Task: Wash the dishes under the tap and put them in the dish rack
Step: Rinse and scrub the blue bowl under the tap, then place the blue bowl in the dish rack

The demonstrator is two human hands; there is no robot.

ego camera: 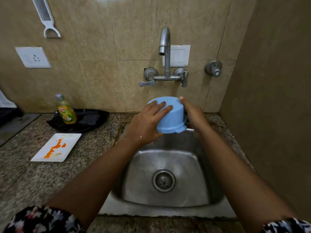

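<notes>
A light blue plastic bowl point(173, 117) is held upside down above the back edge of the steel sink point(168, 197), below the tap point(165, 41). My left hand point(146, 122) lies over its left side with fingers spread on the base. My right hand point(193, 113) grips its right side, thumb at the top edge. A thin trickle shows at the tap's spout. A white rectangular plate point(58, 147) smeared with orange sauce lies on the counter to the left. No dish rack is in view.
A bottle of yellow dish soap point(66, 110) and a scrub pad stand in a black tray point(94, 121) at the back left. Tap handles point(147, 83) stick out from the tiled wall. A side wall closes the right. A grater hangs top left.
</notes>
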